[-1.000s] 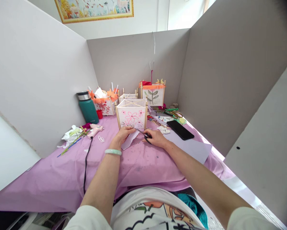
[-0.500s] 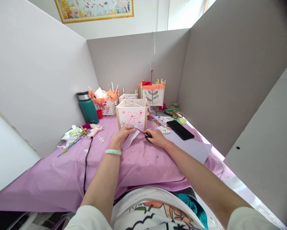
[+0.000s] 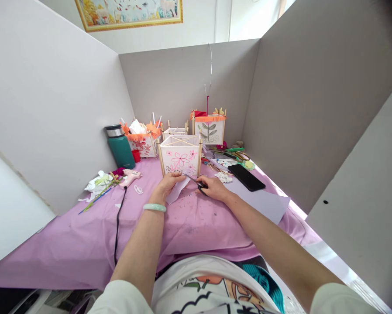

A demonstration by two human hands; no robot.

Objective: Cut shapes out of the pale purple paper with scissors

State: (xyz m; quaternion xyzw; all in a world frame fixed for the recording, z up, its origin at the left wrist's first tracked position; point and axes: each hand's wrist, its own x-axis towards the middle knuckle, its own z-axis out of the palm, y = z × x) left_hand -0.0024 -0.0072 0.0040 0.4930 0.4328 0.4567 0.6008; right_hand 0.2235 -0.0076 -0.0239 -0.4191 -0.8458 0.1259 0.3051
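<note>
My left hand [image 3: 168, 185] is closed on a small piece of pale lilac paper [image 3: 177, 192], which hangs down below the fingers. In my right hand [image 3: 214, 188] is a pair of scissors with dark handles [image 3: 201, 186]; the blades point left and meet the paper's upper edge near my left fingertips. Just beyond both hands stands a lantern of white panels and wooden sticks [image 3: 180, 156], with pink flowers drawn on its front. A larger sheet of lilac paper [image 3: 264, 202] lies to the right, partly under my right forearm.
A black phone [image 3: 246, 177] rests on the right. At left are a green bottle [image 3: 121, 147], a pink glue gun [image 3: 129, 178] with a black cord, and crumpled white tissue [image 3: 98, 184]. More lanterns [image 3: 209, 131] stand behind. Grey partitions [image 3: 186, 78] enclose the pink-covered table [image 3: 209, 231].
Hardly anything differs. The scissors and the paper have shifted very slightly between my hands; both arms stay in place.
</note>
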